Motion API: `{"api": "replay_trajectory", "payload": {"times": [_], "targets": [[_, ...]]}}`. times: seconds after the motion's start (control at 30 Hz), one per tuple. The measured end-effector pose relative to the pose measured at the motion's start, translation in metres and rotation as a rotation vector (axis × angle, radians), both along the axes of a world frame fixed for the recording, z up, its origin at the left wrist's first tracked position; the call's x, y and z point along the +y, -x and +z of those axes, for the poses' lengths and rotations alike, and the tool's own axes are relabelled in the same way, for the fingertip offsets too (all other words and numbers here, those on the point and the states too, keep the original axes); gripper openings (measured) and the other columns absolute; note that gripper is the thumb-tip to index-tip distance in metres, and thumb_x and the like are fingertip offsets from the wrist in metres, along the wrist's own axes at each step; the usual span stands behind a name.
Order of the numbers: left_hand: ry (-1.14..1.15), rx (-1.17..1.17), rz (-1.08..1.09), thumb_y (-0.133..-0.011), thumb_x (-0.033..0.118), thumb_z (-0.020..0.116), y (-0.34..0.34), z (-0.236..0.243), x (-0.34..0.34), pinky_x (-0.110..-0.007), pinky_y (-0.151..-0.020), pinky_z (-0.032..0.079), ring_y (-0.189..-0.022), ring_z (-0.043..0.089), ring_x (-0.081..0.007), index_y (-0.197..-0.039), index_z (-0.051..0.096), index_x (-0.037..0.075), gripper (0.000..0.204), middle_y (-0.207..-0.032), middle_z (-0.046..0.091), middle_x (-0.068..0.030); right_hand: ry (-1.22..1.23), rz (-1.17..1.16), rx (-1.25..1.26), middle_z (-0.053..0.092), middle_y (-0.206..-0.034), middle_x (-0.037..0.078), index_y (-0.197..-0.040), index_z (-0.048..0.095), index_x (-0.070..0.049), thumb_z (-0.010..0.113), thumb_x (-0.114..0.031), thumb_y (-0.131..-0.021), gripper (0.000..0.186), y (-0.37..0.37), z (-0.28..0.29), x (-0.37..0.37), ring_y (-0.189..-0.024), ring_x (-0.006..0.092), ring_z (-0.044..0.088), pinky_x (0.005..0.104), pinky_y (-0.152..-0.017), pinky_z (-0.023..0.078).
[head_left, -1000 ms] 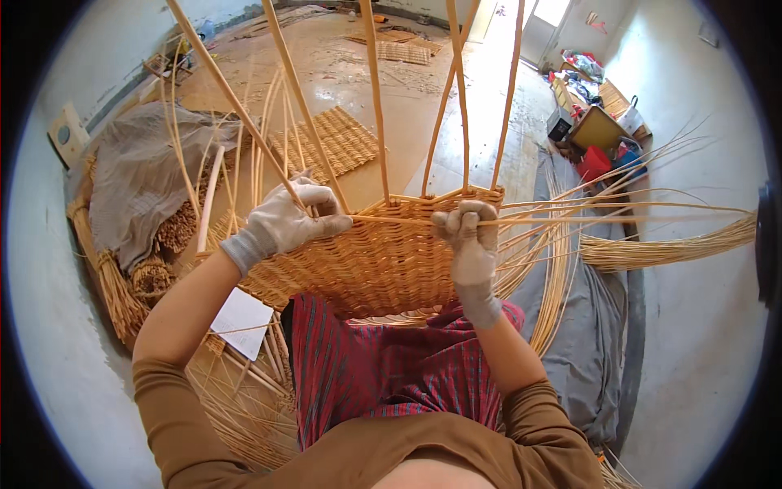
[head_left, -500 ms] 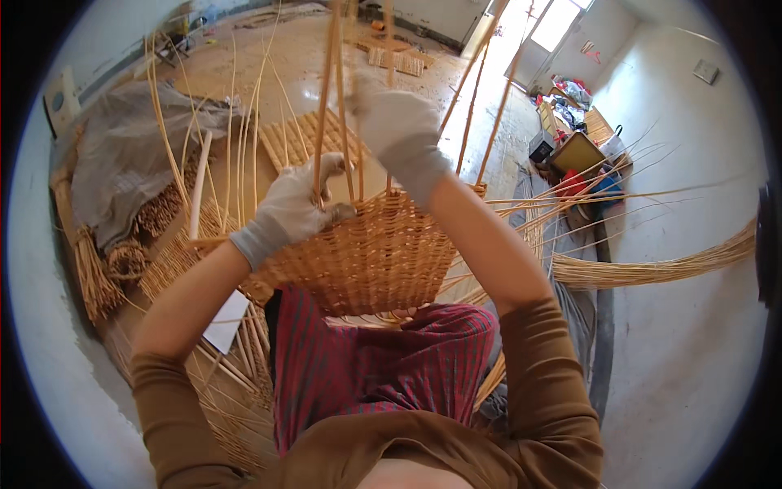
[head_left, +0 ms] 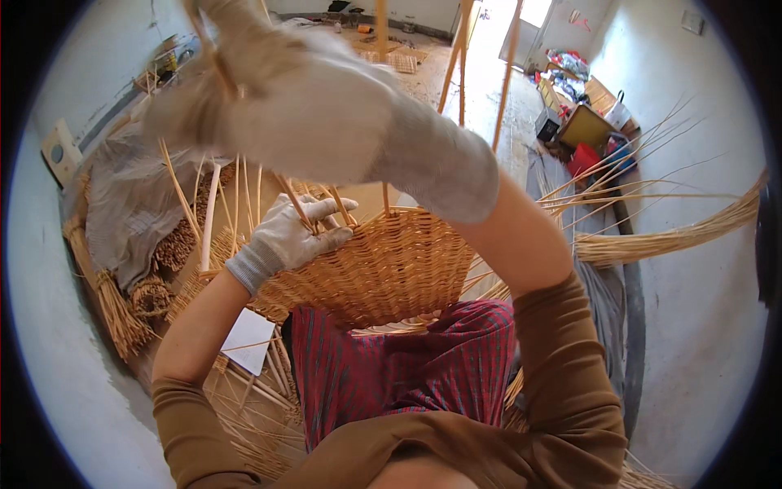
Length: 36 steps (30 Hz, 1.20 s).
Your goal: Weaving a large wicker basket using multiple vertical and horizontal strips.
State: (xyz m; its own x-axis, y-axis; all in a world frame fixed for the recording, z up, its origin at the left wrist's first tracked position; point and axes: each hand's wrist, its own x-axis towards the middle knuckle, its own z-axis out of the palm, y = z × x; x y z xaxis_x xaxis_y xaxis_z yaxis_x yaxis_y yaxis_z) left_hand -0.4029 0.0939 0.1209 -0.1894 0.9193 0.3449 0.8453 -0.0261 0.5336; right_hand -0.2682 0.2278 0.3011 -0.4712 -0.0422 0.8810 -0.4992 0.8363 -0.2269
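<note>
A woven wicker basket (head_left: pixel 383 265) rests tilted over my lap, with tall upright wicker rods (head_left: pixel 380 33) rising from its rim. My left hand (head_left: pixel 297 232), in a pale work glove, closes on the far rim around the foot of the rods. Thumb and fingers lie on either side of the weave there. High above the basket, close to the camera, my gloved right hand (head_left: pixel 301 110) reaches across to the left. Its fingers are smeared by motion, and a rod (head_left: pixel 213 59) passes through or beside them. Part of the rim behind this hand is hidden.
A grey cloth (head_left: pixel 130 220) and bundles of wicker (head_left: pixel 114 310) lie at the left. By my left forearm is a white sheet (head_left: pixel 247 341). A long rod bundle (head_left: pixel 676 236) reaches in from the right. Boxes and bags (head_left: pixel 590 134) stand along the right wall.
My right hand has swung up and to the left, nearer the camera. My left hand stays at the basket rim. The whole view has shifted slightly.
</note>
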Motion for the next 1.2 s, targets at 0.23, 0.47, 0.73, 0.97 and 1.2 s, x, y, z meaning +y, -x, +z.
{"api": "replay_trajectory", "payload": {"times": [0.23, 0.47, 0.73, 0.97, 1.2], "targets": [[-0.001, -0.061, -0.025, -0.077, 0.030, 0.087, -0.001, 0.006, -0.010, -0.041, -0.084, 0.053, -0.092, 0.068, -0.0270, -0.132, 0.064, 0.017, 0.061, -0.102, 0.073, -0.0115, 0.736, -0.100, -0.121, 0.063, -0.095, 0.000, -0.113, 0.050, -0.009, 0.051, -0.013, -0.105, 0.009, -0.070, -0.108, 0.084, -0.070, 0.0066, 0.056, 0.0216, -0.060, 0.049], [-0.125, 0.241, 0.011, -0.075, 0.045, 0.086, -0.007, 0.009, -0.001, -0.047, -0.101, 0.044, -0.085, 0.062, -0.0257, -0.116, 0.071, 0.016, 0.053, -0.087, 0.065, -0.0074, 1.195, 0.185, -0.004, 0.060, -0.085, 0.002, -0.120, 0.056, -0.013, 0.050, -0.024, -0.108, 0.018, -0.118, -0.222, 0.093, -0.090, 0.0176, 0.072, 0.0179, -0.039, 0.034], [0.037, -0.263, 0.063, -0.080, 0.059, 0.077, -0.026, 0.005, 0.043, -0.040, -0.088, 0.053, -0.076, 0.068, -0.0224, -0.088, 0.076, 0.007, 0.053, -0.071, 0.068, -0.0086, 1.276, 0.132, 0.042, 0.058, -0.086, 0.001, -0.119, 0.054, -0.014, 0.048, -0.023, -0.109, 0.015, -0.118, -0.224, 0.081, -0.092, 0.0187, 0.068, 0.0304, -0.076, 0.057], [0.187, -0.088, 0.133, -0.082, 0.063, 0.073, -0.032, 0.016, 0.044, -0.035, -0.072, 0.054, -0.074, 0.068, -0.0195, -0.090, 0.078, 0.007, 0.057, -0.072, 0.071, -0.0062, 0.329, 0.105, 0.051, 0.066, -0.108, 0.014, -0.104, 0.061, -0.006, 0.049, -0.006, -0.103, 0.013, -0.141, -0.240, -0.012, -0.113, 0.0324, 0.065, 0.0505, -0.102, 0.052], [0.027, -0.123, 0.134, -0.083, 0.065, 0.072, -0.026, -0.005, 0.030, -0.040, -0.068, 0.052, -0.071, 0.066, -0.0251, -0.114, 0.065, 0.011, 0.062, -0.070, 0.066, -0.0076, 0.417, -0.144, -0.321, 0.064, -0.080, 0.011, -0.107, 0.057, 0.002, 0.042, -0.004, -0.104, 0.016, -0.051, -0.093, 0.012, -0.077, 0.0209, 0.066, 0.0354, -0.068, 0.054]]}}
